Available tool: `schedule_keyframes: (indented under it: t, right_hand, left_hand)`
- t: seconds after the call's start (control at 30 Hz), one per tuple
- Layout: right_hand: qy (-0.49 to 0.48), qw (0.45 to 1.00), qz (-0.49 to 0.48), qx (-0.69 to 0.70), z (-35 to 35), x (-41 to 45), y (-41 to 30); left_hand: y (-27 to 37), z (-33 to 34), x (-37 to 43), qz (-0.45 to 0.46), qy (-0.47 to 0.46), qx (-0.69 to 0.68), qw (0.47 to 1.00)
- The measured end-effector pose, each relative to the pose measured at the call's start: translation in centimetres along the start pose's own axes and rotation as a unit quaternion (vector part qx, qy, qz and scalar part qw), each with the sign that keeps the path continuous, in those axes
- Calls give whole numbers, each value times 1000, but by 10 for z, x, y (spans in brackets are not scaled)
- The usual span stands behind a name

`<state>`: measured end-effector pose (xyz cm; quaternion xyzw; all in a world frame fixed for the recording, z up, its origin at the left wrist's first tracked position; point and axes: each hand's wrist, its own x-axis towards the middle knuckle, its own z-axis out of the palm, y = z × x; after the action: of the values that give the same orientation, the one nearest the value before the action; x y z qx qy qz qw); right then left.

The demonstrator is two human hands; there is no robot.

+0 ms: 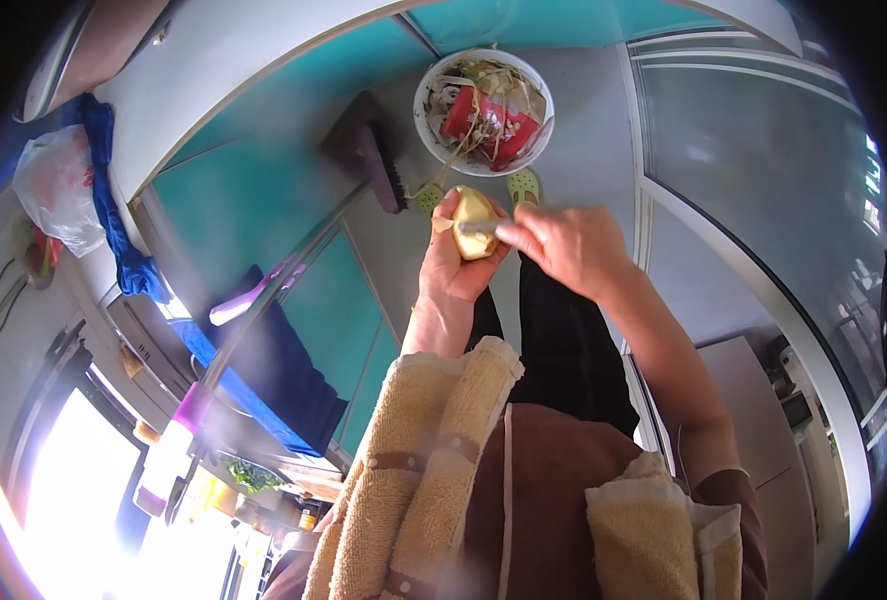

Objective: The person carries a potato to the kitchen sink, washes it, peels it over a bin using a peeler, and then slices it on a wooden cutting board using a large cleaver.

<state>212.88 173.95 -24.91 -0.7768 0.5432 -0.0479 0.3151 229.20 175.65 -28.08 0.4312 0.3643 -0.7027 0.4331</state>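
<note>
My left hand [451,274] cradles a pale yellow, largely peeled potato [473,204] in front of my body, with the fingers wrapped around its sides. A small piece of peel [442,224] clings near the left thumb. In my right hand [575,244] is a short metal peeling tool [479,226], laid across the potato's upper face. The fist hides its handle, so whether it is a knife or a peeler is unclear. Just beyond the hands, a white waste bin [419,135] on the floor holds scraps, dry stalks and red plastic packaging [515,136].
A purple broom and dustpan [361,146] stand left of the bin, with a long metal handle [286,277] slanting towards me. Green clogs [523,186] are on my feet. Blue cloth [278,375] hangs at the left by teal cabinet doors [263,187]. A glass sliding door [751,187] borders the right.
</note>
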Motion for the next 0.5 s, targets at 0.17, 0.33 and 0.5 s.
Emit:
schedule_keyframes:
  t: [0.17, 0.33, 0.5]
  right_hand:
    - [16, 1000, -15, 22, -2, -1, 10]
    - [-88, 991, 45, 92, 1, 23, 19]
    - [-218, 966, 119, 73, 45, 31, 53]
  left_hand:
    - [3, 2, -13, -5, -1, 32, 999]
    - [9, -11, -13, -124, -143, 43, 981]
    - [-2, -6, -17, -146, -149, 55, 976]
